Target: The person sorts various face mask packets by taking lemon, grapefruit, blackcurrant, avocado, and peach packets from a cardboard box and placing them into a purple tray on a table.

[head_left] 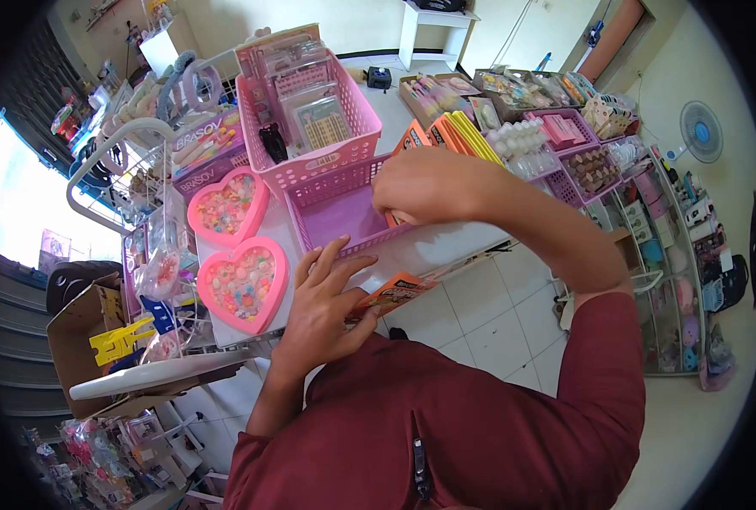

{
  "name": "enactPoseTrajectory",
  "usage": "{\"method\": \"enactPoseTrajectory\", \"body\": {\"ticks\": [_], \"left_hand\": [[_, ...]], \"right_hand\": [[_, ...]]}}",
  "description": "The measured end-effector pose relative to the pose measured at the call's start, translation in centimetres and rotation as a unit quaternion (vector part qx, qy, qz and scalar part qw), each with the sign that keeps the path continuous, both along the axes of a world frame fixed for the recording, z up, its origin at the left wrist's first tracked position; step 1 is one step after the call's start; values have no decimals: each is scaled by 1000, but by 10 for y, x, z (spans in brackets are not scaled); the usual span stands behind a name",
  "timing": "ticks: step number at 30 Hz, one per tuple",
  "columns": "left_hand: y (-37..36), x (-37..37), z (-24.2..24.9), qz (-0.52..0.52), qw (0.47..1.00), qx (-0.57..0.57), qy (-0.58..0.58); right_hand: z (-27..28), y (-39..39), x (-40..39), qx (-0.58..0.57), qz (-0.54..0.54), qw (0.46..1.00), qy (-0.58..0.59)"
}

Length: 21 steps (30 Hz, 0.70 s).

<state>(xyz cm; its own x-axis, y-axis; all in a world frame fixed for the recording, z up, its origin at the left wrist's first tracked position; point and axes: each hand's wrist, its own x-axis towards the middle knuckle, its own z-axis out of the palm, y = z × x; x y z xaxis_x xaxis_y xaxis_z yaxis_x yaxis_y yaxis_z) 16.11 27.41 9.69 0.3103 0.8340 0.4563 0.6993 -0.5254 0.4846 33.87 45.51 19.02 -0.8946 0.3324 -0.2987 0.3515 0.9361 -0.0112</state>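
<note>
2 hands: L hand (322,297) + R hand (429,183). 1 orange pkt (401,292) in L hand; other orange pkts (412,136) nr R hand overlap, exact no. unclear. 2 pink heart boxes (240,286), bits (228,206) inside too many to ct. Bskts: 1 pink bskt (331,163), 1 purple bskt (337,217) in front. 1 BRISOV box (212,155), 1 yel clip (121,342), 1 brn ctn (73,336), 1 fan (701,133), 1 sm blk unit (379,78), 1 wht side tbl (437,19).
</note>
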Motion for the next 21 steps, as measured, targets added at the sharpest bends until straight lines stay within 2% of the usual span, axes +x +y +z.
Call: {"method": "enactPoseTrajectory", "body": {"ticks": [1, 3, 4, 6, 10, 13, 14, 16, 17, 18, 19, 21], "left_hand": [[0, 0, 0, -5, 1000, -1, 2], [0, -1, 0, -11, 1000, 0, 1], [0, -2, 0, -11, 1000, 1, 0], [1, -3, -2, -14, 1000, 3, 3], [0, -4, -2, -17, 1000, 1, 22], [-1, -5, -1, -17, 1000, 12, -14], [-2, -5, -1, -17, 1000, 13, -13], [-5, -5, -4, -23, 996, 42, -76], [-4, -3, -3, -21, 996, 42, -77], [-5, -1, -3, -23, 990, 24, -134], [-6, 1, -3, -24, 981, 4, -191], [-2, 0, -2, -42, 978, 25, -202]], "right_hand": [[-4, 6, -7, -1, -4, 1000, -1], [-12, 19, -19, -90, -11, 990, -107], [-15, 22, -22, -89, -18, 990, -107], [-17, 27, -26, -43, 41, 987, -152], [-12, 29, -27, -55, 40, 983, -173], [5, 21, -5, -72, 35, 993, 84], [14, 11, 6, -58, 44, 981, 177], [32, -20, 21, -127, 46, 949, 285], [37, -44, 31, -240, 26, 916, 320], [36, -67, 37, -351, 6, 868, 350], [27, -81, 37, -354, 7, 868, 349], [12, -96, 37, -235, 77, 924, 290]]}}
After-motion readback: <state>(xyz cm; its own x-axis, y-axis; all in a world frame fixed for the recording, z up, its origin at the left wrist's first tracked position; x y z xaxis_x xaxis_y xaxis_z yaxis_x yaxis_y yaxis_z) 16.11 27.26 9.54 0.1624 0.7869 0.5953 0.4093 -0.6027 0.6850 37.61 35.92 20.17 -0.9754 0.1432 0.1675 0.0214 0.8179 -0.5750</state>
